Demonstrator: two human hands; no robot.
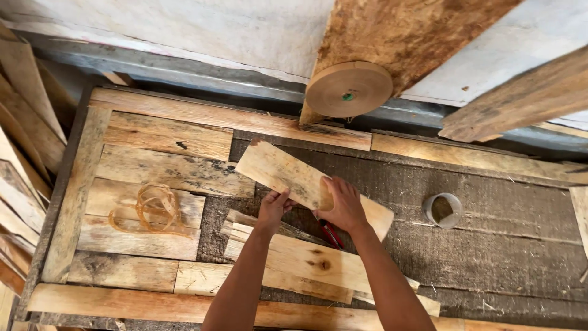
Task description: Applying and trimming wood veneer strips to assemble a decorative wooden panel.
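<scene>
From the head camera, a thin wood sheet (300,178) is being held tilted above the bench, over other sheets (294,260). It is being pinched at its near edge by the left hand (274,208), while right hand (344,205) fingers are being pressed flat on top. It could be snapped or dropped, because it looks thin and only its middle is gripped.

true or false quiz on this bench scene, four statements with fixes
1. Both hands hold one plank. True: left hand at its lower edge, right hand on top.
2. The big tape roll lies flat on the bench. False: it stands on edge against a leaning board.
3. A small tape ring sits right of the hands. True.
4. The loose strap coil is on the plank. False: it lies on boards to the left.
</scene>
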